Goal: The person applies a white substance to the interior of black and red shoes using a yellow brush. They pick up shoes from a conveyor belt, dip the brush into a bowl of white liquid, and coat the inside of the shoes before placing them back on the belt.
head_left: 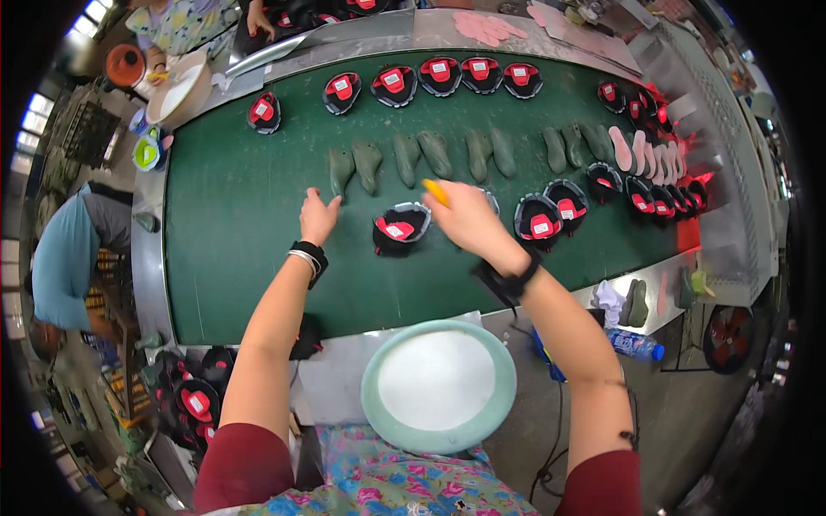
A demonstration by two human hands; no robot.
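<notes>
My left hand (318,215) reaches over the green conveyor belt (232,258), fingers apart, its fingertips touching a grey-green shoe sole (340,169). It holds nothing. My right hand (465,219) is closed on a yellow-handled brush (435,192), just right of a black shoe upper with a red insole (399,229) lying on the belt. More grey-green soles (434,153) lie in a row beyond both hands.
Black and red uppers (440,75) line the belt's far edge and the right side (542,219). A pale green bowl of white paste (438,385) sits in front of me. Another person (64,258) stands at left; a water bottle (635,346) lies at right.
</notes>
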